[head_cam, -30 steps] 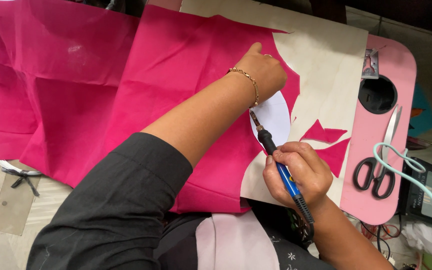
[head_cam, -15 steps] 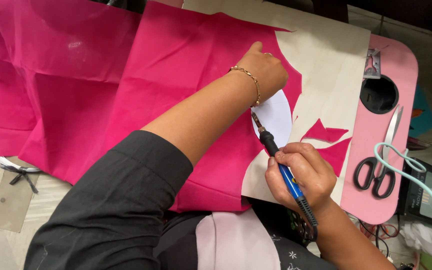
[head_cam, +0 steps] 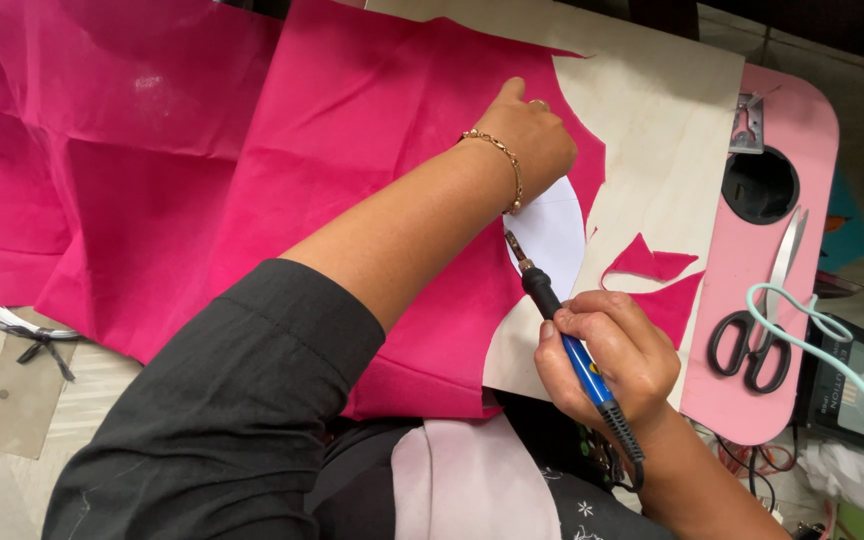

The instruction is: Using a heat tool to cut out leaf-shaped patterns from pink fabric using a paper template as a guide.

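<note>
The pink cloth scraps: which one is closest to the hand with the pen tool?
The lower scrap, a triangle just above the right hand; the curled scrap lies farther up the board.

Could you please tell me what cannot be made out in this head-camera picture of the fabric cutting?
- Tip of the heated cutting pen: hidden under the left hand's wrist, so its contact with the pink fabric cannot be judged.
- White template: partly covered by that wrist.
- Left fingers: curled beneath the hand.
- Right hand: its forearm is cut by the bottom edge.
- Scissors: blade tips too thin to separate.
</note>
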